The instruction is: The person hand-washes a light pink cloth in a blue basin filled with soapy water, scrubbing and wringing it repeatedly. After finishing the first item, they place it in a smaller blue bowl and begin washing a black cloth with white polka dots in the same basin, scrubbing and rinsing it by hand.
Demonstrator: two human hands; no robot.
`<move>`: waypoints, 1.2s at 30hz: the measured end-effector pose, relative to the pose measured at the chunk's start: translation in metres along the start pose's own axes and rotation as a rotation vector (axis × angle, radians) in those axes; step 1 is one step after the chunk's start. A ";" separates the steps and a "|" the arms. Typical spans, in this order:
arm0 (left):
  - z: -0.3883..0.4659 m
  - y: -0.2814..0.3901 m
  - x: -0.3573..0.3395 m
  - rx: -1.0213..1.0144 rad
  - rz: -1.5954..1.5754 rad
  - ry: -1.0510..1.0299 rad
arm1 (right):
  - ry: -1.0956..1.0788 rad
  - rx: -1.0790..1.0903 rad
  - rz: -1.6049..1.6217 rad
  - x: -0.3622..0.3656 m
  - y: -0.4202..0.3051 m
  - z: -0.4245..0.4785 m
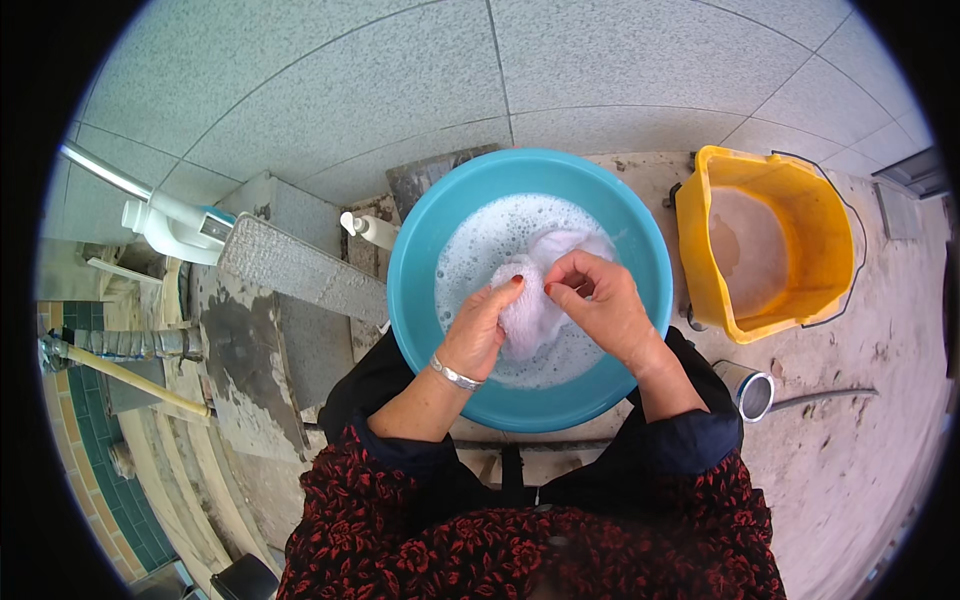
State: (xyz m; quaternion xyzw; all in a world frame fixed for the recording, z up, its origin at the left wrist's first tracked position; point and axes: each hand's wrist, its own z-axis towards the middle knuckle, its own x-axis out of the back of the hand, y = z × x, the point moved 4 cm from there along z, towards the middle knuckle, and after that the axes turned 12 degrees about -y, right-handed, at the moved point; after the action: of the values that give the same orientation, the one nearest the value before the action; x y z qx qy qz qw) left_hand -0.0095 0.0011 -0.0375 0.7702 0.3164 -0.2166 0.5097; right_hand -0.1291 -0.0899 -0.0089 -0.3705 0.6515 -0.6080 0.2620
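Observation:
A pale pink, fluffy cloth [525, 315] is bunched up over a round teal plastic basin [415, 255]. Part of it lies in the foamy water [480, 232] that fills the basin's bottom. My left hand [478, 326], with a silver bangle at the wrist, grips the cloth with the thumb on top. From the other side, my right hand [604, 300] has its thumb and index finger pinched together at the cloth, and its other fingers are curled. The basin sits between my knees.
A yellow wheeled mop bucket [694, 247] holding murky water stands on the right, with a metal can [754, 394] nearer me. Left of the basin are a white pump bottle [375, 230], a grey flat mop head [300, 266], a white jug [169, 232] and stone slabs [244, 360]. A tiled wall [375, 90] rises behind.

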 end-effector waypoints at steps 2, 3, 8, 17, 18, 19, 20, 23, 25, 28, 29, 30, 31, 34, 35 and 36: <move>-0.001 0.002 -0.001 -0.003 0.024 0.010 | 0.017 0.022 -0.074 -0.001 -0.004 0.000; -0.001 0.002 -0.002 0.000 0.041 0.015 | 0.024 0.027 -0.090 -0.001 -0.004 0.000; -0.002 0.003 -0.007 -0.012 0.135 0.059 | 0.040 -0.023 -0.105 -0.001 -0.001 -0.001; -0.001 0.002 -0.005 -0.098 0.281 0.055 | 0.059 -0.017 -0.148 -0.001 0.003 -0.001; 0.000 0.000 -0.003 -0.102 0.295 0.060 | 0.071 -0.008 -0.209 -0.001 -0.001 -0.001; 0.000 -0.001 -0.002 -0.105 0.309 0.064 | 0.084 0.001 -0.270 -0.003 -0.004 -0.001; 0.001 -0.001 -0.001 -0.109 0.323 0.068 | 0.093 0.003 -0.282 -0.004 -0.003 -0.001; 0.000 0.001 -0.005 -0.071 0.221 0.091 | 0.103 -0.007 -0.183 -0.006 0.007 0.000; 0.000 0.001 -0.004 -0.045 0.194 0.088 | 0.073 -0.029 0.064 -0.006 0.018 0.002; 0.000 0.000 -0.002 -0.025 0.163 0.080 | 0.065 -0.054 0.126 -0.006 0.020 0.002; 0.000 0.000 -0.002 -0.022 0.154 0.077 | 0.057 -0.060 0.152 -0.006 0.020 0.002; 0.000 0.000 -0.002 -0.025 0.146 0.075 | 0.049 -0.066 0.178 -0.006 0.020 0.002; 0.000 0.001 -0.003 -0.028 0.137 0.073 | 0.041 -0.073 0.205 -0.005 0.020 0.002; 0.001 0.000 -0.001 -0.028 0.133 0.067 | 0.023 -0.076 0.241 -0.005 0.018 0.003; 0.001 0.000 0.000 -0.026 0.135 0.065 | 0.019 -0.079 0.253 -0.005 0.016 0.003; 0.000 0.000 -0.001 -0.024 0.132 0.068 | 0.016 -0.082 0.266 -0.005 0.015 0.003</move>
State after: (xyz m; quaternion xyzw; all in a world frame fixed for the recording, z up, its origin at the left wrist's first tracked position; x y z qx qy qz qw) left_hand -0.0098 0.0006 -0.0370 0.7903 0.2845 -0.1524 0.5209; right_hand -0.1263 -0.0878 -0.0243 -0.2865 0.7211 -0.5438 0.3198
